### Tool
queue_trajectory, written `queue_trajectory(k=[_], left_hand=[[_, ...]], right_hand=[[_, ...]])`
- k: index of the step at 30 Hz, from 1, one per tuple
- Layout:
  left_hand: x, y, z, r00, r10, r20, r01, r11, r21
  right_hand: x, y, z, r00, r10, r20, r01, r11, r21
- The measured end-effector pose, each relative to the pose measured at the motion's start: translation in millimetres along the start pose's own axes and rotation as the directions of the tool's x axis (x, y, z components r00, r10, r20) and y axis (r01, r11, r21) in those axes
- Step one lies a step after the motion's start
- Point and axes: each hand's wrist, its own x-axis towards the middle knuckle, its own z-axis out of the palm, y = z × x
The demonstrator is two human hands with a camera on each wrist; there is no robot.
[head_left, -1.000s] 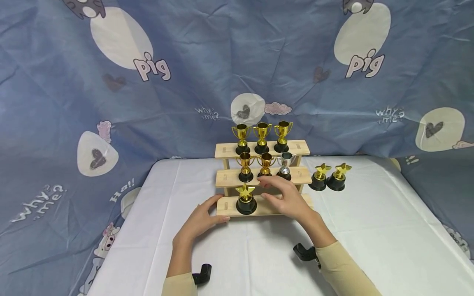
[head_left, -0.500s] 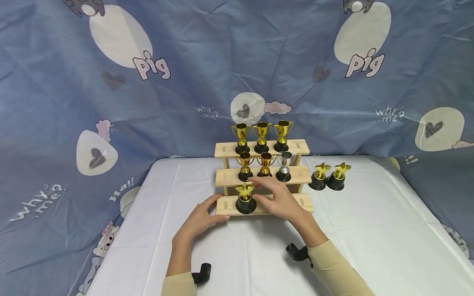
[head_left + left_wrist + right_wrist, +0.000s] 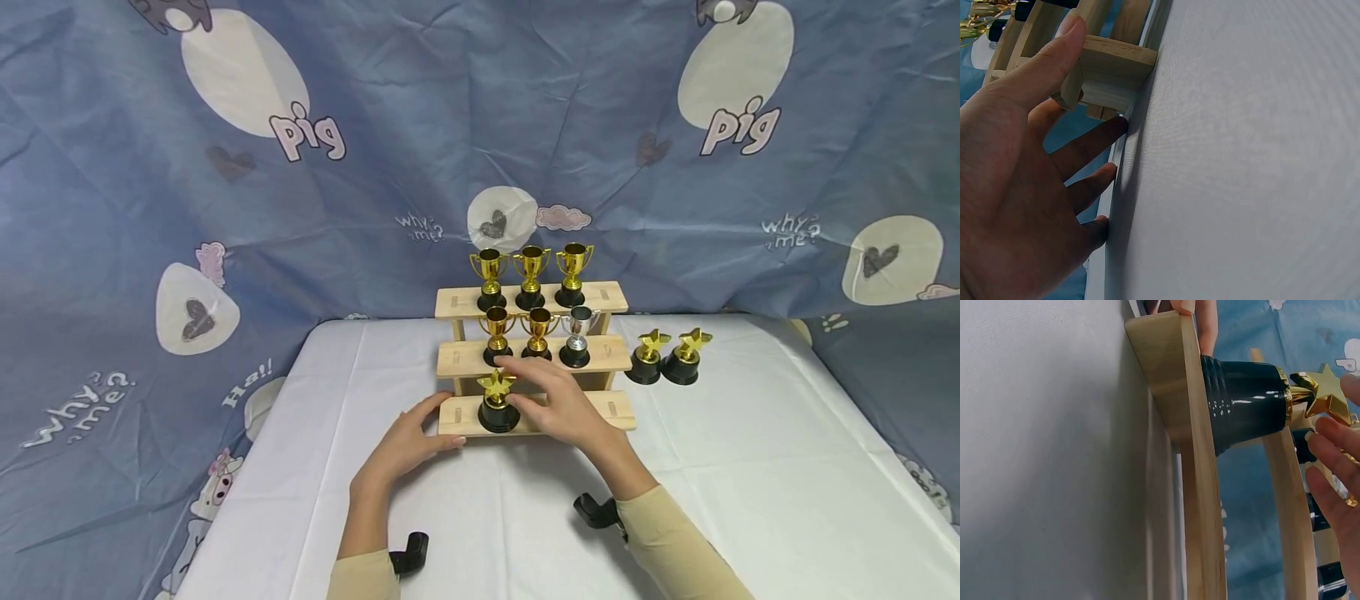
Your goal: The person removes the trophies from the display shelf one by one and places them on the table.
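A small three-step wooden display stand (image 3: 611, 408) holds several trophies. On its lowest step, left of the middle, stands an upright gold star trophy (image 3: 498, 404) with a black base. My left hand (image 3: 401, 450) holds the left end of that step, thumb at the front and index finger behind. The other fingers spread past the end in the left wrist view. My right hand (image 3: 566, 404) is at the star trophy's right side, fingers loosely bent around the gold star (image 3: 1327, 397). A small gap seems to separate fingers and star; light contact cannot be ruled out.
Three gold cup trophies (image 3: 530, 275) line the top step. The middle step carries two bronze-gold cups (image 3: 497, 333) and a silver cup (image 3: 578, 329). Two more star trophies (image 3: 681, 358) stand on the white tablecloth (image 3: 750, 467) at right. A blue printed curtain (image 3: 420, 100) hangs behind.
My right hand has moved left along the lowest step to the star trophy. My left hand has stayed at the step's end, and the trophies stand where they were.
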Motion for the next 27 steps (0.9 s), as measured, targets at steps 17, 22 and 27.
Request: queue_trajectory(k=[17, 22, 27], left_hand=[[0.2, 1.9, -1.0, 1.000, -0.007, 0.000, 0.007, 1.000, 0.017], [0.1, 3.0, -0.4, 1.000, -0.005, 0.003, 0.005, 1.000, 0.016], [0.8, 1.8, 0.3, 1.000, -0.003, 0.002, 0.003, 1.000, 0.014]], right_hand=[[4.4, -1.7, 7.8, 1.000, 0.004, -0.022, -0.003, 1.000, 0.010], [4.7, -1.6, 8.9, 0.999, -0.002, -0.047, 0.003, 1.000, 0.021], [3.0, -1.7, 8.1, 0.998, 0.004, -0.056, -0.002, 1.000, 0.027]])
